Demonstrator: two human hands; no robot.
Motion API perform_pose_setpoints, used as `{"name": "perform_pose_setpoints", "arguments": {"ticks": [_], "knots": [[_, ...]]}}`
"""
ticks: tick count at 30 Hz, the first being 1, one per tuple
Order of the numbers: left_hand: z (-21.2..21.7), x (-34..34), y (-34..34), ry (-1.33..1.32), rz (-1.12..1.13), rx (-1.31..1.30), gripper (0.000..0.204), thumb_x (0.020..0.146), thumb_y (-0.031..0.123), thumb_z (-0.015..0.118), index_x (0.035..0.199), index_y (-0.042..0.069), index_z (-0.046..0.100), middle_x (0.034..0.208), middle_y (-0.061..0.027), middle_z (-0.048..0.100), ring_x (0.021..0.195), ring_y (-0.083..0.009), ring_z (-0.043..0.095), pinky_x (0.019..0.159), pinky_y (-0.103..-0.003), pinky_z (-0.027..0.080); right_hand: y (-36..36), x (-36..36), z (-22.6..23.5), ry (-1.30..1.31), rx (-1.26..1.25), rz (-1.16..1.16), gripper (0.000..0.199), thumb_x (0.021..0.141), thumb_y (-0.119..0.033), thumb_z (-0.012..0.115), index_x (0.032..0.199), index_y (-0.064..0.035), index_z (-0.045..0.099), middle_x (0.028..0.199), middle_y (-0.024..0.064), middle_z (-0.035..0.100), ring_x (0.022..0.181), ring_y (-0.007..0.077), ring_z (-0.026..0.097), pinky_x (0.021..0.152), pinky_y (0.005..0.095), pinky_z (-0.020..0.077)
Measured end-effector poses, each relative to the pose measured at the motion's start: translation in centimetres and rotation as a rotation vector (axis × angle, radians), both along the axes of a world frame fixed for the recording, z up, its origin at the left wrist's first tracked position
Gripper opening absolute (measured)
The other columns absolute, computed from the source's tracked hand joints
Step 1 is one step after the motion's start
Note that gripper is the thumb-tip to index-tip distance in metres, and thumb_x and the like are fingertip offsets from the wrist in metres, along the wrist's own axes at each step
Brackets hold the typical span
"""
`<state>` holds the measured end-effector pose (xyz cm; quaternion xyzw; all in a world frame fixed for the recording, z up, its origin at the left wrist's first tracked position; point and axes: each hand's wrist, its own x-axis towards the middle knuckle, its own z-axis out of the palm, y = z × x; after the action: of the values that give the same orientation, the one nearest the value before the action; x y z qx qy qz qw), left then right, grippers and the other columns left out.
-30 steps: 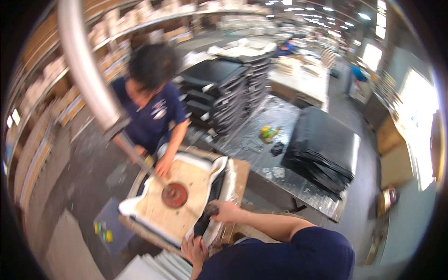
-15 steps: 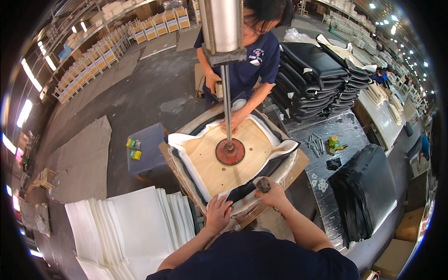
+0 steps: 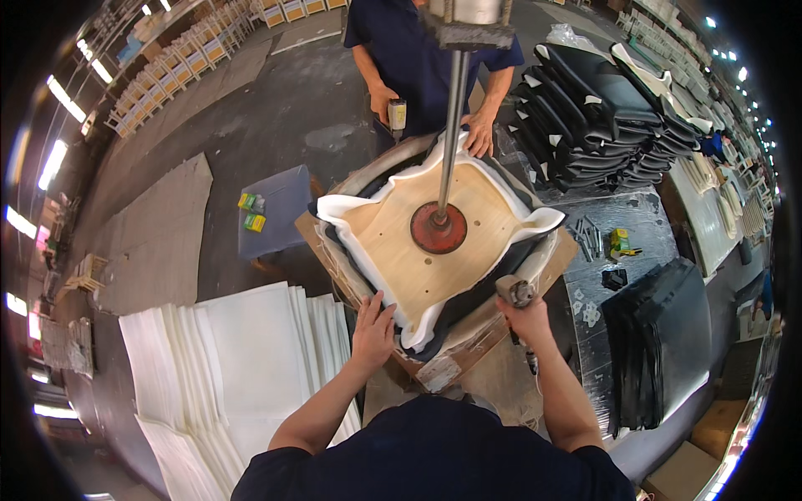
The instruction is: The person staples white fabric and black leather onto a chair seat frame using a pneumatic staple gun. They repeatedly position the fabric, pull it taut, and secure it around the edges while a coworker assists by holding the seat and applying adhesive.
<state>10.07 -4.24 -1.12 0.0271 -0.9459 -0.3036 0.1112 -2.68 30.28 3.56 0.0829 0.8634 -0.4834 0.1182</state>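
Note:
A wooden seat panel (image 3: 393,259) lies in a shallow form, edged by white foam (image 3: 341,206) and a black cover (image 3: 468,313). A metal rod ending in a red round plate (image 3: 439,228) stands on the panel. My left hand (image 3: 373,332) rests with its fingers stretched out on the cover's near left edge. In my right hand (image 3: 528,321) is a staple gun (image 3: 516,291), held beside the near right edge, apart from the panel. Across from me, a co-worker's one hand (image 3: 479,134) touches the far corner; the other hand holds another staple gun (image 3: 397,113).
White foam sheets (image 3: 242,359) are stacked at the lower left. A blue-grey stool (image 3: 276,209) carries small boxes. To the right, a plastic-covered table (image 3: 585,275) bears metal strips, a black sheet stack (image 3: 660,334) and piled black covers (image 3: 601,100).
The seat and form have turned, bringing a corner nearer me. My right hand has moved right with the staple gun, off the edge. The co-worker's hand has shifted to the far corner.

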Motion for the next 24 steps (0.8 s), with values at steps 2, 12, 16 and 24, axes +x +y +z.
{"name": "perform_pose_setpoints", "arguments": {"ticks": [2,12,16,24], "knots": [[-0.1,0.9,1.0,0.031,0.000,-0.010,0.038,0.101,0.013,0.069,0.139,0.010,0.073,0.169,-0.0213,0.047,0.154,-0.0541,0.042,0.128,-0.058,0.038,0.0,0.2,1.3,-0.077,-0.077,-0.072,0.039,0.089,-0.026,0.093,0.111,0.0010,0.077,0.086,0.0095,0.077,0.064,0.0176,0.072,0.060,0.0360,0.0574],[-0.2,3.2,6.1,0.029,-0.337,0.002,0.054,0.099,0.020,0.072,0.152,0.015,0.064,0.171,-0.0213,0.043,0.156,-0.0506,0.041,0.129,-0.059,0.036,5.8,7.8,6.2,-0.048,-0.453,-0.114,0.031,0.087,0.003,0.085,0.116,0.0015,0.074,0.085,0.0032,0.072,0.055,0.0112,0.062,0.047,0.0292,0.0464],[0.7,0.6,5.0,0.171,-0.396,-0.077,0.046,0.096,0.019,0.075,0.141,0.012,0.070,0.152,-0.0164,0.060,0.137,-0.0378,0.058,0.120,-0.056,0.042,6.2,10.7,8.6,-0.060,-0.431,-0.158,0.038,0.084,0.007,0.085,0.119,0.0021,0.073,0.086,0.0027,0.071,0.058,0.0099,0.061,0.051,0.0287,0.0478],[-0.1,-4.5,5.6,0.088,-0.411,-0.170,0.028,0.091,0.026,0.081,0.115,0.013,0.075,0.111,-0.0058,0.067,0.110,-0.0310,0.062,0.097,-0.051,0.047,6.4,11.2,9.5,-0.054,-0.279,-0.113,0.024,0.092,-0.007,0.087,0.112,0.0007,0.076,0.077,-0.0004,0.069,0.058,0.0079,0.061,0.051,0.0285,0.0486]]}}
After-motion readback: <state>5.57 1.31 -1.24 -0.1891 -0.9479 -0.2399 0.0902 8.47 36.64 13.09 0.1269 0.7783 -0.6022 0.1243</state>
